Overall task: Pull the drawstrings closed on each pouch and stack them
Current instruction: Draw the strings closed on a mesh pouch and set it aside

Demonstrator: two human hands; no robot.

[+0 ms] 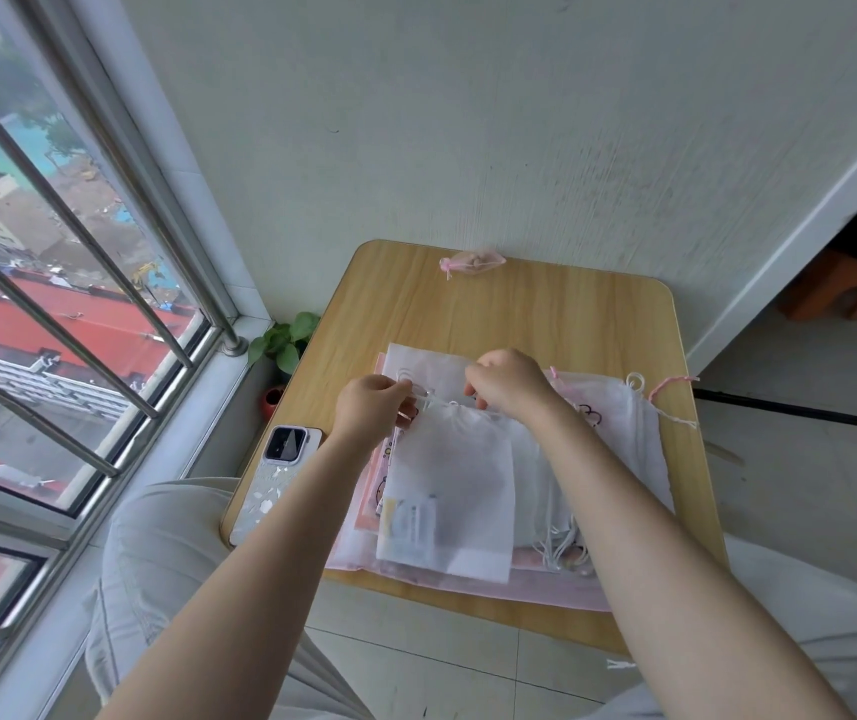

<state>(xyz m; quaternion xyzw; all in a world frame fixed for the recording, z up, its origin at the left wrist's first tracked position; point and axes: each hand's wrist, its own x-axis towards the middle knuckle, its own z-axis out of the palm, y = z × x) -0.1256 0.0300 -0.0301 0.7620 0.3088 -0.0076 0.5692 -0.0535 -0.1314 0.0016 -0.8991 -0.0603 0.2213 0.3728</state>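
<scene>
Both hands grasping cords at the far, open end of the white pouch atop the pile on the table, left hand and right hand equally near, pouch running lengthwise toward the body, so pull sideways.

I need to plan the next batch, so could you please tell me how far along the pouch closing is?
Done: one small pink cinched pouch lies alone at the table's far edge. In hand: both hands, left hand and right hand, pinch the drawstrings of a white translucent pouch. Left: the flat pile of white and pink pouches underneath looks unclosed.
</scene>
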